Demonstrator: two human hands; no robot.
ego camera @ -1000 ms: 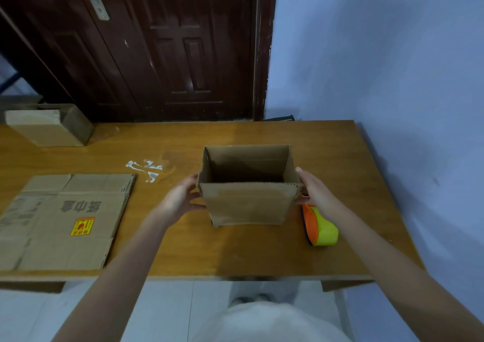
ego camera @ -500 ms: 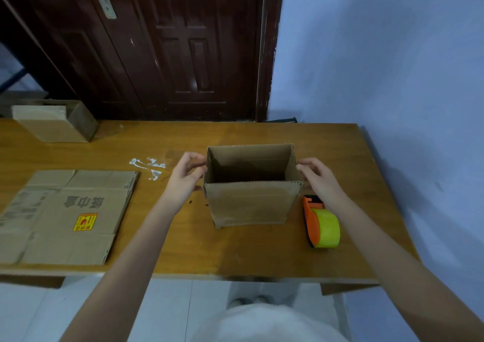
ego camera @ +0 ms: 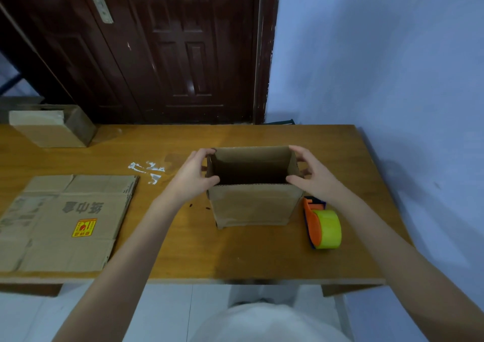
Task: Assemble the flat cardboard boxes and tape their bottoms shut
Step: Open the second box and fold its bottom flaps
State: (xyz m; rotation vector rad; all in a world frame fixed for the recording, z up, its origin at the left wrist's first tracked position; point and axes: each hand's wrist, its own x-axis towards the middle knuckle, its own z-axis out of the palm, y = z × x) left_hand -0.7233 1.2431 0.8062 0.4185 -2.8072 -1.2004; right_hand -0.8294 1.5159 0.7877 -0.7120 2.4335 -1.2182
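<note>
So I had the open box [ego camera: 252, 197] standing upright in the middle of the worktop [ego camera: 262, 258], open end up. My left hand [ego camera: 192, 175] was curled around its left top edge, thumb hooked over the near corner and the other fingers [ego camera: 207, 152] wrapped toward the far corner. My right hand [ego camera: 313, 175] did the same on the right top edge, thumb at the near corner, fingers spread wide along the side wall and up to the back corner. Both had a grip on the cardboard, not squeezed tight.

Couldn't see the bottom of the box at all, so no idea how the flaps sat down there. The inside was just dark. Part of my right fingers was hidden behind the box wall.

Both forearms came up from the lower corners and angled inward, wrists about level with the box rim.

The tape dispenser [ego camera: 323, 225], orange with a yellow-green roll, sat just right of the box, near my right wrist. The stack of flat cardboard [ego camera: 65, 221] lay at the left, cut off by the edge, and another box [ego camera: 52, 127] sat at the far left back.
</note>
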